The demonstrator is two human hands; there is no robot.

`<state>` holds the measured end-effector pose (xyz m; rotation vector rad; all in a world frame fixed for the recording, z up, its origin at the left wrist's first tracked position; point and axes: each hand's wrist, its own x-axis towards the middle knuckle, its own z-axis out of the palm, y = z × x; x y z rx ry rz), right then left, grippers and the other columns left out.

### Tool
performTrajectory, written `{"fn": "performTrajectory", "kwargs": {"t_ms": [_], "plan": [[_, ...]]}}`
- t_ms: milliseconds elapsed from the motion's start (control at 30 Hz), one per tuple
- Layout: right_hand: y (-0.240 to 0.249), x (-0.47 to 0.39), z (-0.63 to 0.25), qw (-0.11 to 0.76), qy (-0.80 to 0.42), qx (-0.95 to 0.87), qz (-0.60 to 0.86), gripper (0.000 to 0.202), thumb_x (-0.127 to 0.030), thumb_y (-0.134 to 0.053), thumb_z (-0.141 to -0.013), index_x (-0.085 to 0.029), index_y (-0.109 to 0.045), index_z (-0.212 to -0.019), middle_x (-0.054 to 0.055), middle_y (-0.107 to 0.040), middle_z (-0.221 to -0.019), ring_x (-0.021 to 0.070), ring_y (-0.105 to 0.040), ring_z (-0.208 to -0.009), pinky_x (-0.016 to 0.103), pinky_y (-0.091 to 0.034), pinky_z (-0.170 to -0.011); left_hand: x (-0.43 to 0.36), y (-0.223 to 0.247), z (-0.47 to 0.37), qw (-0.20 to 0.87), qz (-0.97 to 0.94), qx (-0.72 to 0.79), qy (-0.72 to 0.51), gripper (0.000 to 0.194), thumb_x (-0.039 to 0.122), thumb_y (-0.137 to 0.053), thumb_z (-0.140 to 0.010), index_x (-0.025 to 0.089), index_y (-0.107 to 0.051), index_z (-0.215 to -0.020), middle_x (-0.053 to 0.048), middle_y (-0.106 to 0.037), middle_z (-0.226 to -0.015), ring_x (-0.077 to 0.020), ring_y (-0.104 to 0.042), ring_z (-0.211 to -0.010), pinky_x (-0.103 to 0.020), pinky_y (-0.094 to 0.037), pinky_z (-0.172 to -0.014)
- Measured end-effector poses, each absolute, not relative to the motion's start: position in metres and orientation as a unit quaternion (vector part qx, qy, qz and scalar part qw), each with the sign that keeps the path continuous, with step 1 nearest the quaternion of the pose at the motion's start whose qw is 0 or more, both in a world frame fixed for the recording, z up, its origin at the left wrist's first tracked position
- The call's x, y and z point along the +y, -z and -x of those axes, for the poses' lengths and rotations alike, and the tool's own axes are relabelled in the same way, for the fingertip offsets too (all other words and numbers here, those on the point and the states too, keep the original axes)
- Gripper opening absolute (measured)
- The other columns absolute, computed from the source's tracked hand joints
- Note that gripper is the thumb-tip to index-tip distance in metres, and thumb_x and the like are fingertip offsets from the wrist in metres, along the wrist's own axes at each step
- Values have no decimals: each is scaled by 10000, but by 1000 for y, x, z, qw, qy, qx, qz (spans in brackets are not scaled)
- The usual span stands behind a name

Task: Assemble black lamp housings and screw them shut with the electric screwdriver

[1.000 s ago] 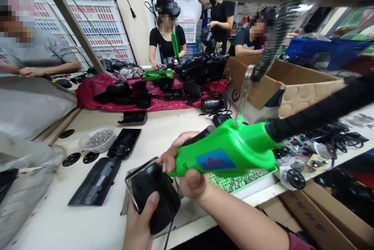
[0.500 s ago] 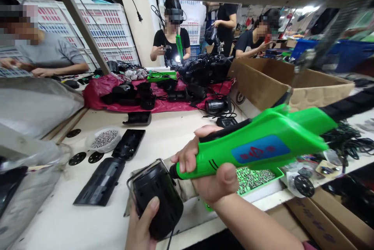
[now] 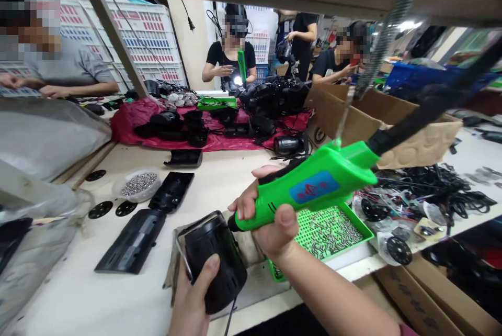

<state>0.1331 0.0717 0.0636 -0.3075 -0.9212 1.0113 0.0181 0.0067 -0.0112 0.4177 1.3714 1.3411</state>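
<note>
Nearest the wearer, the left hand (image 3: pixel 194 299) is wrapped around a black housing (image 3: pixel 214 260), thumb pressed on its side, holding it at the near edge of the table (image 3: pixel 219 181). Just above and to its right, the right hand (image 3: pixel 264 215) has a closed grip on a green power screwdriver (image 3: pixel 314 187), whose long axis slants down and leftward so the tip meets the housing's upper right edge; its black cable rises up to the right. Right of the hands lies a green tray of screws (image 3: pixel 331 228); to the left lie black shell parts (image 3: pixel 135 239) and a dish of screws (image 3: pixel 137 184). Further off are a red cloth (image 3: pixel 129 121) piled with black units, a cardboard box (image 3: pixel 392 121) and seated co-workers.
</note>
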Motion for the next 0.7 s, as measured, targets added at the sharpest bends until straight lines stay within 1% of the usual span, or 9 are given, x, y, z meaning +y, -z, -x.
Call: {"fn": "performTrajectory", "kwargs": {"t_ms": [100,167,267,367,433,533,600,700], "plan": [[-75,66,-136,780,-441,-418,148,460,-599,-646,-723,-232,-556,-986,-83,-515,-509,110,-480,-407,297,-537,-488,7,9,-15,581,-146,562,-570,866,445,-833,-562,265,-502,-1341,-48,-709,-1060,-286,-664,-996,-373,-559,-815],[-83,62,-137,793,-434,-402,148,452,-605,-632,-730,-231,-564,-976,-81,-511,-503,112,-472,-404,294,-537,-483,7,9,-13,590,-137,557,-568,858,443,-833,-563,257,-504,-1334,-58,-710,-1070,-293,-666,-996,-387,-557,-821],[-91,54,-137,788,-449,-399,134,432,-596,-629,-748,-230,-592,-976,-78,-502,-491,112,-466,-406,288,-536,-495,7,11,-14,578,-154,561,-573,863,453,-826,-565,236,-495,-1331,-86,-696,-1116,-326,-640,-1056,-463,-516,-903],[-95,45,-133,782,-466,-399,110,416,-591,-634,-755,-247,-613,-988,-71,-498,-497,119,-464,-405,295,-529,-493,8,12,-19,542,-203,576,-577,814,463,-819,-556,222,-535,-1280,-91,-689,-1116,-346,-598,-1121,-517,-419,-1010],[-95,40,-128,768,-472,-418,108,406,-595,-646,-754,-264,-607,-986,-62,-515,-515,134,-487,-418,316,-532,-501,8,10,-21,524,-232,577,-582,751,460,-812,-551,226,-570,-1223,-80,-691,-1100,-348,-589,-1129,-516,-387,-1035],[-89,39,-119,732,-468,-482,111,406,-588,-665,-753,-269,-595,-993,-49,-543,-546,148,-528,-461,331,-531,-521,9,7,-23,512,-255,567,-593,681,440,-801,-551,210,-591,-1157,-79,-698,-1036,-354,-589,-1120,-495,-399,-1018],[-82,43,-112,721,-465,-501,111,408,-579,-670,-753,-264,-591,-1000,-48,-545,-553,140,-518,-465,312,-511,-504,10,6,-23,492,-271,575,-595,637,420,-798,-550,198,-602,-1113,-79,-699,-981,-360,-583,-1127,-491,-378,-1035],[-73,52,-100,716,-483,-489,124,407,-593,-674,-735,-258,-576,-945,-56,-533,-533,128,-485,-434,288,-484,-469,12,9,-20,461,-279,599,-592,552,392,-796,-553,198,-626,-1041,-76,-687,-969,-357,-544,-1186,-470,-300,-1093]]}}
